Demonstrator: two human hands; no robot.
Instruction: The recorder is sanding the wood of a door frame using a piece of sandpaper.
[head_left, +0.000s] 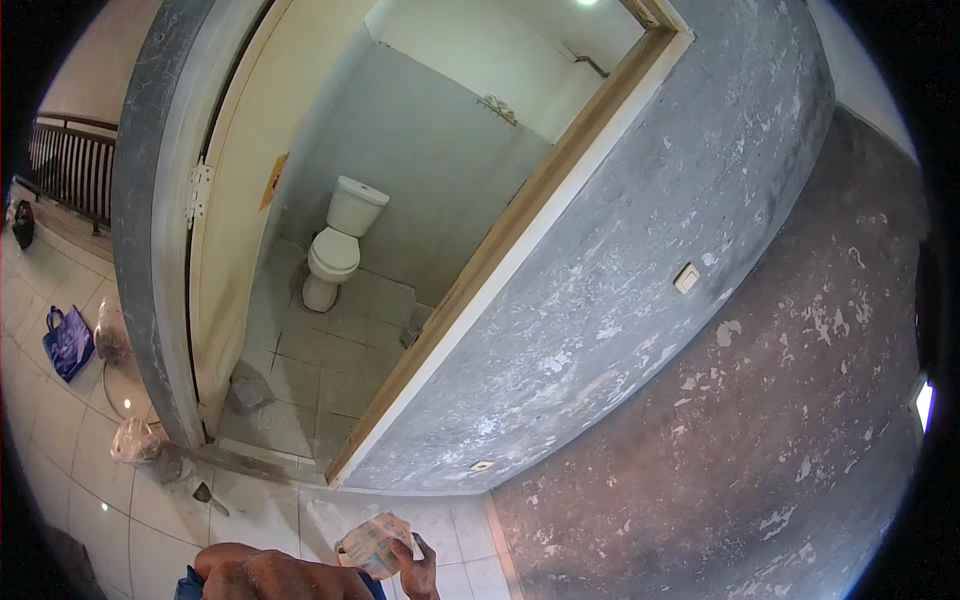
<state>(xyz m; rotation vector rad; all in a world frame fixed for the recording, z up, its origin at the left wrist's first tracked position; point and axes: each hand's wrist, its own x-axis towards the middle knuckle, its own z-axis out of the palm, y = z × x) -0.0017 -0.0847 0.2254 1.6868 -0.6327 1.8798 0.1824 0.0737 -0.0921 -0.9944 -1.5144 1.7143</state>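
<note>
At the lower edge, my right hand (418, 568) grips a pale packet or roll (375, 544) with faded printing on it. The thumb and fingers press against its right side. Bare skin of a bent limb (285, 576) fills the bottom to the left of the packet, with blue cloth at its far end. My left hand is out of view or hidden. A small scraper (202, 493) lies on the white floor tiles (255, 517) ahead and to the left, near the doorway.
Ahead, an open door (232, 225) shows a toilet (334, 251). The grey wall (585, 300) has patchy white marks and a light switch (685, 278); a brown wall (735, 450) stands right. Leftward are a plastic bag (139, 441), purple bag (68, 343) and railing (71, 169).
</note>
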